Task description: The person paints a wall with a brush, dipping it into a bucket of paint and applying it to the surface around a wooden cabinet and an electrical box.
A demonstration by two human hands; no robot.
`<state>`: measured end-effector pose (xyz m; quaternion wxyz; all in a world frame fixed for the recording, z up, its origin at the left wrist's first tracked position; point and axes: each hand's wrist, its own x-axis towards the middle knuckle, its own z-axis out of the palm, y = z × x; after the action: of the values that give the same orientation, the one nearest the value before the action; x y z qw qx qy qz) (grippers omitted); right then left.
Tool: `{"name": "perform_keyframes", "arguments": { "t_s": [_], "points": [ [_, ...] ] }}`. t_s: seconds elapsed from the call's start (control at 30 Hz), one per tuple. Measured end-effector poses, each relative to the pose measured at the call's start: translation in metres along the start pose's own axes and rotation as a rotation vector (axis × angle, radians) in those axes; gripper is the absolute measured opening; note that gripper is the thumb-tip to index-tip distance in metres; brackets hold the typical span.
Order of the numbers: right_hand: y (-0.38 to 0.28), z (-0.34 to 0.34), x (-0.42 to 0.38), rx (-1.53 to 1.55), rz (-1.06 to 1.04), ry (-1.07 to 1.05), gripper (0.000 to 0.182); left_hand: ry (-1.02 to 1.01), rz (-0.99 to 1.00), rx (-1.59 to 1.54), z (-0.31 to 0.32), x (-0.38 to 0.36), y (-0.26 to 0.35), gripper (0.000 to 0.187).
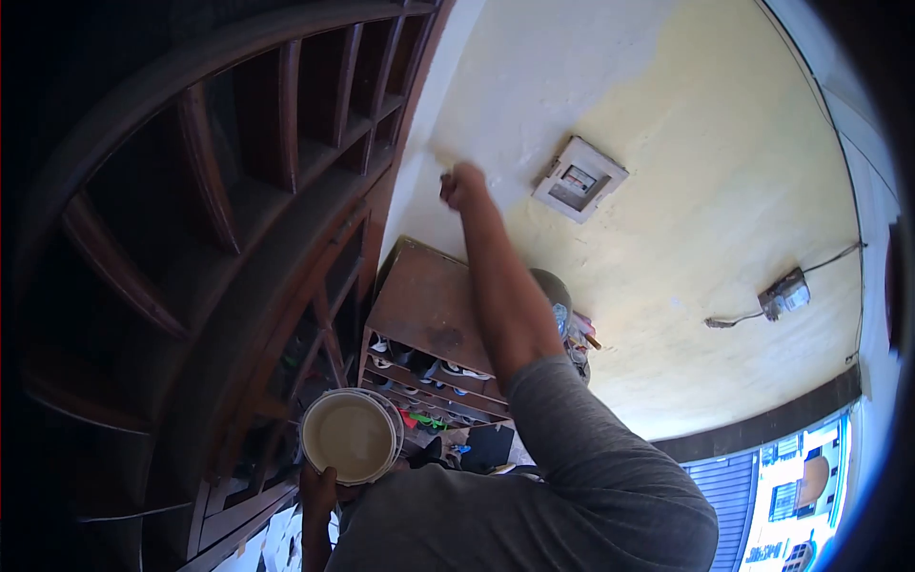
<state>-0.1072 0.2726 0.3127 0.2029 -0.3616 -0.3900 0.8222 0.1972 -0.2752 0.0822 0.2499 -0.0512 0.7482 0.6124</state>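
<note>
My left hand [318, 488] grips the side of a white plastic bucket [396, 434], low in front of my body. Pale cream liquid shows inside the bucket. My right arm stretches up to the wall [724, 172]. On the white part of the wall near the dark wooden frame, my right hand [464, 187] is closed. What it holds is blurred and too small to make out. Around this hand the wall is white; farther right it is pale yellow.
A brown shoe rack [429, 296] with several shoes stands below my right arm. A framed meter box [579, 179] is set in the wall, with a wired electrical box [785, 294] farther right. Dark wooden latticework [291, 114] runs along the left.
</note>
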Motion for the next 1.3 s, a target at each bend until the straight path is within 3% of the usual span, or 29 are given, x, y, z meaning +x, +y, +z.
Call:
{"name": "perform_keyframes", "arguments": {
  "t_s": [0.13,0.2,0.23,0.27,0.3,0.33,0.43,0.47,0.53,0.6,0.73,0.8,0.87,0.9,0.93,1.0,1.1,1.13,1.17,1.23,1.3],
  "points": [
    [-0.11,0.04,-0.106,-0.161,-0.342,-0.203,0.01,-0.008,0.12,0.018,0.002,0.005,0.011,0.056],
    [-0.155,0.038,-0.15,-0.43,-0.496,-0.248,0.009,-0.021,0.115,0.01,0.003,0.006,0.018,0.056],
    [-0.17,0.038,-0.17,-0.562,-0.76,-0.117,0.02,-0.027,0.109,0.007,0.002,0.005,0.018,0.056],
    [-0.189,0.039,-0.2,-0.89,-0.968,0.058,0.028,-0.024,0.103,-0.004,0.002,0.01,0.008,0.056],
    [-0.243,0.023,-0.164,-1.357,-1.385,0.329,0.035,-0.027,0.098,0.008,0.0,0.018,-0.007,0.057],
    [-0.256,0.026,-0.211,-1.629,-1.622,0.569,0.041,-0.034,0.092,0.022,0.0,0.023,-0.017,0.058],
    [-0.3,0.043,-0.267,-1.783,-1.535,0.929,0.044,-0.017,0.112,0.066,0.001,0.02,-0.009,0.058],
    [-0.321,0.041,-0.265,-1.832,-1.603,0.999,0.042,-0.026,0.103,0.07,0.002,0.019,-0.008,0.058],
    [-0.317,0.047,-0.269,-1.929,-1.437,1.029,0.039,-0.021,0.12,0.042,0.005,0.019,-0.003,0.058],
    [-0.303,0.033,-0.239,-2.253,-1.244,0.902,0.037,-0.036,0.094,0.059,0.006,0.015,0.008,0.059],
    [-0.184,-0.011,-0.172,-2.172,-1.231,0.758,0.035,-0.071,0.011,0.101,0.006,0.024,-0.014,0.061],
    [-0.134,-0.021,-0.162,-2.222,-1.012,0.648,0.036,-0.061,0.031,0.093,0.01,0.02,-0.007,0.061],
    [-0.104,-0.031,-0.15,-2.346,-0.946,0.588,0.034,-0.062,0.052,0.096,0.008,0.021,-0.008,0.061],
    [-0.093,-0.027,-0.148,-2.255,-0.848,0.59,0.031,-0.068,0.033,0.087,0.007,0.022,-0.013,0.061],
    [-0.089,-0.029,-0.151,-2.378,-0.699,0.479,0.03,-0.075,0.014,0.078,0.005,0.021,-0.017,0.061],
    [-0.088,-0.03,-0.155,-2.455,-0.713,0.391,0.03,-0.085,-0.001,0.04,0.002,0.016,-0.014,0.059],
    [-0.128,-0.013,-0.178,-2.638,-0.606,0.273,0.028,-0.088,0.063,0.043,-0.004,0.019,-0.025,0.057],
    [-0.152,-0.012,-0.175,-2.629,-0.724,0.292,0.03,-0.081,0.136,0.091,-0.004,0.022,-0.031,0.055],
    [-0.183,-0.007,-0.171,-2.544,-0.807,0.387,0.031,-0.081,0.142,0.085,-0.003,0.015,-0.011,0.055],
    [-0.248,0.014,-0.194,-2.552,-0.921,0.54,0.033,-0.129,-0.194,-0.167,-0.003,-0.012,0.045,0.054],
    [-0.304,0.037,-0.23,-2.588,-1.031,0.7,0.033,-0.097,-0.118,-0.164,0.001,-0.003,0.024,0.054]
  ]
}}
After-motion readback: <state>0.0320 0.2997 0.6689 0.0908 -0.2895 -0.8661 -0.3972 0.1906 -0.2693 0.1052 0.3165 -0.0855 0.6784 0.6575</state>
